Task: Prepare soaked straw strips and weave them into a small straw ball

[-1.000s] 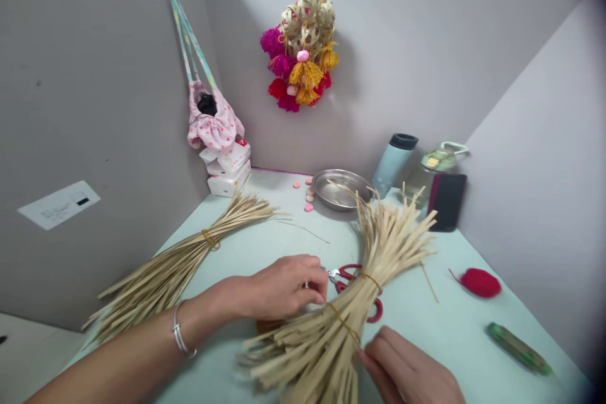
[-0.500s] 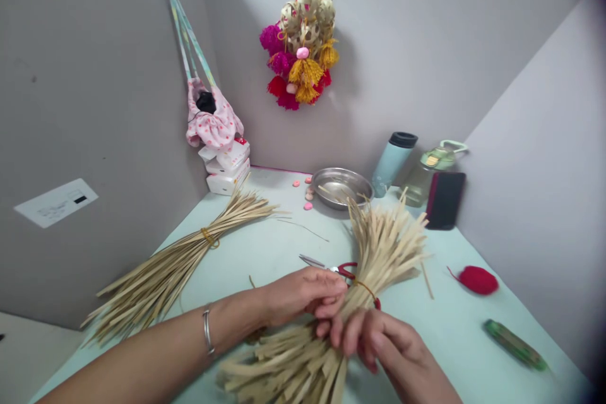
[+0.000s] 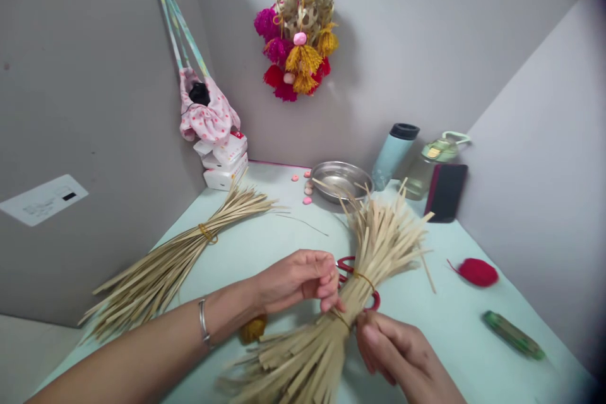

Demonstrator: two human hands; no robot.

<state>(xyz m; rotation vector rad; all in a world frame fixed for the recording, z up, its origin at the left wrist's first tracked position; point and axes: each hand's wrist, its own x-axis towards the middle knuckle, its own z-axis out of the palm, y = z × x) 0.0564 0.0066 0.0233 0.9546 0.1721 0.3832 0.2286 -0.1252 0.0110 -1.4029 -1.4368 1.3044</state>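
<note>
A bundle of flat straw-coloured strips lies slantwise before me, with a mustard yarn tie round its upper part. Lower down, a second strand of yarn crosses the bundle between my hands. My left hand is closed in a pinch at the bundle's left side, at one end of this strand. On the right side my right hand pinches at the other end, thumb against fingers. Red-handled scissors lie partly beneath the bundle. A mustard yarn ball sits below my left wrist.
Another tied bundle of strips rests at left. Behind are a steel bowl, pink beads, a blue tumbler, a green-lidded bottle and a phone. Red yarn and a green-handled tool lie right.
My hands have drawn apart to either side of the bundle, uncovering the lower yarn strand. The yellow yarn ball now shows below my left wrist. The view has tilted slightly down.
</note>
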